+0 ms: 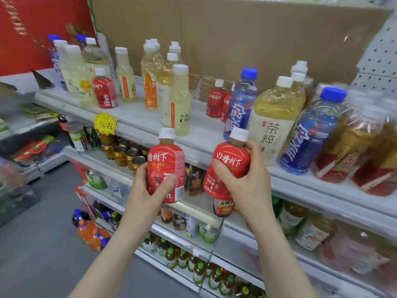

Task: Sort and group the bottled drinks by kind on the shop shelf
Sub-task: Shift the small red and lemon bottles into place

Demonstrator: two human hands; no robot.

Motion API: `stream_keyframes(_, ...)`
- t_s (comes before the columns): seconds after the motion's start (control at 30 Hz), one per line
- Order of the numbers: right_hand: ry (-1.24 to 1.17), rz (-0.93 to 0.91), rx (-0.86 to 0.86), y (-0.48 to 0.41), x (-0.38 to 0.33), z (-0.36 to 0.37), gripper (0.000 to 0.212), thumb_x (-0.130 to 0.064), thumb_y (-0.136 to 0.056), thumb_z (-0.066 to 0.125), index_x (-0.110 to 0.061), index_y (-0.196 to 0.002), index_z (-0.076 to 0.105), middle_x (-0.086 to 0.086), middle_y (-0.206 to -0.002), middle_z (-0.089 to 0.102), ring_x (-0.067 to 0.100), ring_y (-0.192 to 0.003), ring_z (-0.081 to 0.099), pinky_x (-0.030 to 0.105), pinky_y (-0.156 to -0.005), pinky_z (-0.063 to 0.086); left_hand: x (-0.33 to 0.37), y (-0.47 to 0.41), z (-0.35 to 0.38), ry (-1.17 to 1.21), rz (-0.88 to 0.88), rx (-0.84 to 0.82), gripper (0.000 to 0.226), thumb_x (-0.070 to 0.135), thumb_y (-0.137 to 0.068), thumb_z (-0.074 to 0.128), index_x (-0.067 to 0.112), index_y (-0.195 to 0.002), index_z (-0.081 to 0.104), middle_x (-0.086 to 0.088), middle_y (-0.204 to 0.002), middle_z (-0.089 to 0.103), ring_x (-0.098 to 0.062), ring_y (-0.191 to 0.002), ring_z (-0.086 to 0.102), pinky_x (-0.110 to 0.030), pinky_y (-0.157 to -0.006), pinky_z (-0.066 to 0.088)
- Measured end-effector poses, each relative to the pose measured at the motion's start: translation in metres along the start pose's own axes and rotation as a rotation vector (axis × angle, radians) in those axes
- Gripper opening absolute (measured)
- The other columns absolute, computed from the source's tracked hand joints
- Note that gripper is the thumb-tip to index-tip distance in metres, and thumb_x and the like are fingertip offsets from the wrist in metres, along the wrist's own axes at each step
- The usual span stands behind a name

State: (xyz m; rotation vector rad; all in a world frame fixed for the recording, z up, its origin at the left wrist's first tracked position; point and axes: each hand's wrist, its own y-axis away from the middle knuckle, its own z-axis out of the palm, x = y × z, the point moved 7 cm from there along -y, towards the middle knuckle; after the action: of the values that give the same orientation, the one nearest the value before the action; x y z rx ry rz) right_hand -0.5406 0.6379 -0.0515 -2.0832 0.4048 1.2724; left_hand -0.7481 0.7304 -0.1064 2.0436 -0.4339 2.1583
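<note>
My left hand (148, 186) grips a small red-labelled bottle (166, 160) with a white cap, held upright in front of the top shelf (137, 121). My right hand (245, 181) grips a second red bottle (229, 166) of the same kind, tilted slightly left. Both bottles hang in the air below the shelf's front edge. On the shelf stand two more red bottles (216, 100) at the back middle and one (104, 89) at the left. Blue sports drinks (240, 108) (311, 134), a tea bottle (272, 123) and pale yellow bottles (181, 104) are mixed among them.
A cardboard sheet (236, 33) backs the top shelf. A yellow price tag (105, 123) hangs on its front edge. Lower shelves hold cans (126, 155) and green-capped tea bottles (199, 269). Orange soda bottles (90, 233) stand on the grey floor at the left.
</note>
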Motion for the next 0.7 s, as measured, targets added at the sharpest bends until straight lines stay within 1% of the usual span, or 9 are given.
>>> stream_keyframes(0.07,0.054,-0.045,0.016,-0.015,-0.013,0.018,0.068,-0.049,-0.076,0.081,-0.042,-0.133,0.045,-0.020,-0.122,0.053,-0.004,-0.105,0.057,0.031,-0.092,0.053,0.003,-0.017,-0.017,-0.003,0.016,-0.006,0.076,0.066,-0.057,0.071,0.040,-0.125,0.049,0.010,-0.113,0.068,-0.002,-0.098,0.068,-0.023,-0.079,0.052)
stream_keyframes(0.13,0.141,-0.081,0.049,-0.034,-0.022,0.032,0.073,-0.054,-0.075,0.079,-0.037,-0.138,0.045,-0.013,-0.127,0.050,0.002,-0.112,0.054,0.037,-0.099,0.050,0.007,-0.035,-0.027,-0.009,0.031,-0.021,0.082,0.067,-0.056,0.070,0.036,-0.129,0.047,0.009,-0.114,0.066,0.000,-0.096,0.068,-0.022,-0.078,0.051)
stream_keyframes(0.2,0.208,-0.090,0.072,-0.056,-0.025,0.046,0.080,-0.061,-0.073,0.074,-0.035,-0.141,0.043,-0.010,-0.130,0.048,0.008,-0.116,0.054,0.043,-0.102,0.050,0.010,-0.052,-0.033,-0.009,0.047,-0.031,0.083,0.067,-0.056,0.070,0.035,-0.129,0.047,0.008,-0.114,0.066,0.000,-0.095,0.068,-0.020,-0.076,0.051)
stream_keyframes(0.23,0.229,-0.090,0.072,-0.068,-0.026,0.053,0.080,-0.061,-0.074,0.074,-0.034,-0.143,0.042,-0.008,-0.132,0.047,0.009,-0.117,0.053,0.043,-0.102,0.050,0.011,-0.062,-0.035,-0.007,0.054,-0.035,0.084,0.067,-0.056,0.070,0.034,-0.130,0.048,0.007,-0.114,0.066,0.000,-0.095,0.068,-0.019,-0.074,0.052)
stream_keyframes(0.33,0.268,-0.064,0.072,-0.106,-0.017,0.071,0.077,-0.050,-0.083,0.076,-0.030,-0.148,0.039,-0.007,-0.137,0.048,0.010,-0.121,0.053,0.038,-0.103,0.049,0.013,-0.090,-0.041,-0.013,0.083,-0.039,0.081,0.067,-0.056,0.070,0.036,-0.128,0.049,0.009,-0.113,0.067,0.000,-0.095,0.068,-0.018,-0.073,0.054)
stream_keyframes(0.43,0.338,-0.039,0.079,-0.139,0.000,0.086,0.074,-0.043,-0.086,0.076,-0.029,-0.148,0.040,-0.006,-0.139,0.053,0.014,-0.125,0.053,0.038,-0.105,0.047,0.011,-0.118,-0.047,-0.003,0.088,-0.029,0.077,0.066,-0.057,0.071,0.038,-0.126,0.051,0.010,-0.111,0.068,-0.003,-0.096,0.068,-0.031,-0.084,0.055)
stream_keyframes(0.53,0.375,-0.032,0.078,-0.167,0.016,0.103,0.070,-0.034,-0.087,0.077,-0.026,-0.146,0.041,-0.004,-0.139,0.056,0.018,-0.126,0.056,0.043,-0.107,0.048,0.009,-0.143,-0.051,-0.008,0.101,-0.035,0.068,0.066,-0.056,0.070,0.045,-0.118,0.051,0.016,-0.105,0.069,0.001,-0.094,0.067,-0.027,-0.080,0.052)
stream_keyframes(0.6,0.379,-0.029,0.064,-0.189,0.023,0.112,0.067,-0.029,-0.090,0.075,-0.025,-0.147,0.041,-0.002,-0.140,0.056,0.019,-0.126,0.056,0.042,-0.107,0.048,0.008,-0.157,-0.052,-0.020,0.105,-0.039,0.077,0.068,-0.055,0.069,0.040,-0.124,0.049,0.016,-0.106,0.068,0.004,-0.094,0.066,-0.023,-0.078,0.050)
stream_keyframes(0.7,0.377,0.029,0.029,-0.223,0.033,0.120,0.067,-0.028,-0.091,0.074,-0.025,-0.149,0.040,0.000,-0.143,0.055,0.023,-0.129,0.055,0.051,-0.108,0.047,0.005,-0.173,-0.054,-0.037,0.097,-0.052,0.090,0.070,-0.052,0.069,0.034,-0.131,0.047,0.011,-0.113,0.065,0.003,-0.093,0.066,-0.024,-0.078,0.051)
